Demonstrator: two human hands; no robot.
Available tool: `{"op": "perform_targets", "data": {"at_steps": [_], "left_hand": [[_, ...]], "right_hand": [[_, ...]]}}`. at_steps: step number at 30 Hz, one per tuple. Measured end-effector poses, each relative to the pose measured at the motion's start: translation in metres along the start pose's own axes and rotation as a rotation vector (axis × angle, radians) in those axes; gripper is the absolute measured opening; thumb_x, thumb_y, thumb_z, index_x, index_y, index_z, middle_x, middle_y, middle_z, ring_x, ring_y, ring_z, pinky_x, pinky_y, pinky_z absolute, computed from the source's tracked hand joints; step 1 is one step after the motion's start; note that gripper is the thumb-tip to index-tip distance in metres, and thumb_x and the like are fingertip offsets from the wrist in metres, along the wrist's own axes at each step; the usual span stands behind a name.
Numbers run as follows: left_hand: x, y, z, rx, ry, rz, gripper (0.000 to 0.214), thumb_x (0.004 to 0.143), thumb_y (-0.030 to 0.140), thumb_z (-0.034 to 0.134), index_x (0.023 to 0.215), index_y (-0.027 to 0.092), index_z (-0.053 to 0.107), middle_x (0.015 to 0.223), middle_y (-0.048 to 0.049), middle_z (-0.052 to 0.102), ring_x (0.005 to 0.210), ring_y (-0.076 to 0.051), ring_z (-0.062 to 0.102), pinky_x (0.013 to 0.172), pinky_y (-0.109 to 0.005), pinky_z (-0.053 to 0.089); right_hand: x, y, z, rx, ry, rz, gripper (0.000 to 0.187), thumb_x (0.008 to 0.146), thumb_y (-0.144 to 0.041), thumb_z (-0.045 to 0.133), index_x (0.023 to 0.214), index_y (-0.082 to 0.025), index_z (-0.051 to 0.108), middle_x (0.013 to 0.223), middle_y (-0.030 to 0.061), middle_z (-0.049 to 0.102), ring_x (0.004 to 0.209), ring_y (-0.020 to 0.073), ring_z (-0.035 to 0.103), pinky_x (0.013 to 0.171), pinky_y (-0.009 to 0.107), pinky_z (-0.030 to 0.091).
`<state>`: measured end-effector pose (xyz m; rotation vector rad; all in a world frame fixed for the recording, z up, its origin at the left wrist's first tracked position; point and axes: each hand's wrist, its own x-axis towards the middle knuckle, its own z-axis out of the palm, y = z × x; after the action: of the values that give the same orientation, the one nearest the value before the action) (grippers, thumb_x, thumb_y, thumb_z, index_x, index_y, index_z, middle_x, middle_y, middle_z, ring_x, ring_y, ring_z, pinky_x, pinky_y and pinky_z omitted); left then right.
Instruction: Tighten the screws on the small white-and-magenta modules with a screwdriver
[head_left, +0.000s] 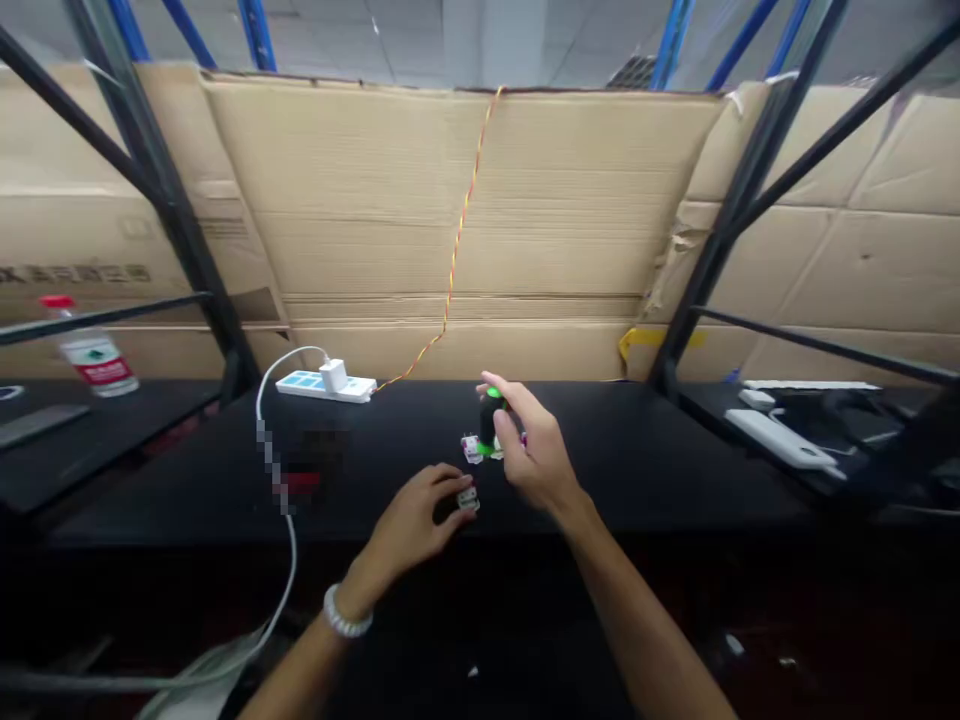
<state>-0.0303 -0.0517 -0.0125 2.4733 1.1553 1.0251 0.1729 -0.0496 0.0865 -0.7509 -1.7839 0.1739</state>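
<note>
**Right hand [538, 458] wrapped on a black cylinder [489, 420], left hand [409, 517] at a small white module [468, 498]**

On my head-camera feed, the black cylinder sits on the counter [637, 462] almost straight ahead of me, a little right of centre. It has a bright green cap [493, 394], and its long axis stands roughly upright. The right hand is the nearer one, its fingers closed narrowly around the cylinder from the right. I cannot tell whether the cylinder's base has left the pink-and-white circuit module [471, 449] at its foot, where a green piece [486, 451] also shows.

The small white module lies between the hands, just below the cylinder and nearer the left hand. That hand is half open, palm down, fingers reaching toward the module. I cannot tell whether the fingertips touch it. A beaded bracelet [347, 612] circles the left wrist.

Farther back, a white power strip [326, 387] sits on the counter with a white cable [259, 400] curving toward me. A twisted red-and-yellow wire [459, 240] runs up a cardboard sheet [360, 180].
</note>
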Motion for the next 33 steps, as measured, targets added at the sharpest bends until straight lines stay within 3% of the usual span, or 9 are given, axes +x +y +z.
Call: {"op": "perform_targets", "data": {"at_steps": [5, 10, 15, 19, 21, 26, 28, 31, 33], "left_hand": [[-0.0001, -0.0002, 0.0003, 0.004, -0.007, -0.01, 0.03, 0.096, 0.035, 0.076, 0.124, 0.025, 0.078, 0.124, -0.0087, 0.076, 0.113, -0.026, 0.072, 0.105, -0.042, 0.059], [-0.001, -0.0013, 0.0008, 0.009, -0.008, 0.0, 0.031, 0.096, 0.035, 0.076, 0.125, 0.024, 0.078, 0.124, -0.009, 0.075, 0.112, -0.026, 0.072, 0.104, -0.042, 0.059], [-0.0001, 0.0008, -0.0002, 0.01, -0.011, 0.0, 0.029, 0.096, 0.034, 0.076, 0.124, 0.024, 0.078, 0.124, -0.0085, 0.076, 0.112, -0.025, 0.072, 0.104, -0.041, 0.059], [0.0, 0.0011, -0.0005, 0.014, -0.005, 0.001, 0.031, 0.096, 0.035, 0.076, 0.125, 0.024, 0.078, 0.124, -0.0085, 0.076, 0.112, -0.026, 0.073, 0.104, -0.042, 0.06], [-0.0002, 0.0008, -0.0006, 0.012, -0.001, 0.005, 0.031, 0.096, 0.036, 0.076, 0.125, 0.024, 0.078, 0.124, -0.0084, 0.076, 0.112, -0.026, 0.073, 0.104, -0.041, 0.06], [-0.0005, 0.0005, -0.0007, 0.013, 0.004, -0.002, 0.029, 0.097, 0.037, 0.074, 0.124, 0.026, 0.078, 0.124, -0.0081, 0.076, 0.112, -0.026, 0.072, 0.104, -0.041, 0.06], [-0.0005, 0.0004, -0.0006, 0.011, -0.003, -0.002, 0.03, 0.097, 0.036, 0.075, 0.124, 0.025, 0.078, 0.124, -0.0079, 0.076, 0.113, -0.026, 0.072, 0.105, -0.041, 0.059], [-0.0004, 0.0001, -0.0002, 0.006, -0.012, 0.001, 0.031, 0.097, 0.035, 0.075, 0.126, 0.024, 0.077, 0.124, -0.0085, 0.076, 0.113, -0.025, 0.072, 0.105, -0.041, 0.059], [-0.0002, 0.0004, -0.0004, 0.011, -0.011, -0.001, 0.031, 0.097, 0.035, 0.075, 0.125, 0.024, 0.077, 0.124, -0.0087, 0.076, 0.112, -0.025, 0.072, 0.104, -0.041, 0.06]], "right_hand": [[0.0007, 0.0014, -0.0006, -0.108, 0.107, 0.043, 0.029, 0.095, -0.035, 0.072, 0.122, -0.024, 0.072, 0.112, 0.0091, 0.063, 0.098, 0.0235, 0.066, 0.092, 0.042, 0.06], [0.0022, -0.0003, -0.0026, -0.012, -0.035, 0.006, 0.043, 0.105, -0.019, 0.044, 0.145, -0.022, 0.06, 0.126, 0.0119, 0.069, 0.118, 0.0238, 0.067, 0.106, 0.042, 0.054], [0.0027, -0.0017, -0.0012, -0.074, 0.077, 0.032, 0.028, 0.095, -0.035, 0.073, 0.12, -0.023, 0.071, 0.109, 0.0081, 0.068, 0.097, 0.0232, 0.069, 0.09, 0.039, 0.059], [0.0038, 0.0, -0.0042, -0.011, -0.029, 0.005, 0.041, 0.105, -0.021, 0.048, 0.144, -0.024, 0.06, 0.126, 0.0112, 0.072, 0.118, 0.024, 0.07, 0.107, 0.043, 0.056], [0.0046, -0.0014, -0.0065, 0.016, -0.091, -0.011, 0.045, 0.105, -0.018, 0.044, 0.147, -0.024, 0.057, 0.133, 0.0117, 0.07, 0.125, 0.0242, 0.068, 0.11, 0.044, 0.054], [0.0063, -0.0043, -0.0073, -0.065, 0.055, 0.0, 0.025, 0.092, -0.035, 0.077, 0.115, -0.025, 0.074, 0.106, 0.007, 0.066, 0.094, 0.0221, 0.068, 0.089, 0.039, 0.061], [0.0064, -0.0025, -0.0075, -0.058, 0.056, 0.009, 0.025, 0.097, -0.032, 0.07, 0.121, -0.025, 0.074, 0.108, 0.0077, 0.068, 0.096, 0.0223, 0.069, 0.092, 0.04, 0.061], [0.0061, 0.0003, -0.0088, -0.007, -0.038, -0.006, 0.042, 0.105, -0.019, 0.047, 0.143, -0.024, 0.062, 0.127, 0.0116, 0.07, 0.119, 0.0241, 0.068, 0.107, 0.044, 0.056], [0.0057, 0.0005, -0.0093, -0.015, -0.04, -0.014, 0.041, 0.104, -0.019, 0.048, 0.142, -0.023, 0.063, 0.128, 0.0119, 0.069, 0.12, 0.0243, 0.068, 0.107, 0.044, 0.055]]}}
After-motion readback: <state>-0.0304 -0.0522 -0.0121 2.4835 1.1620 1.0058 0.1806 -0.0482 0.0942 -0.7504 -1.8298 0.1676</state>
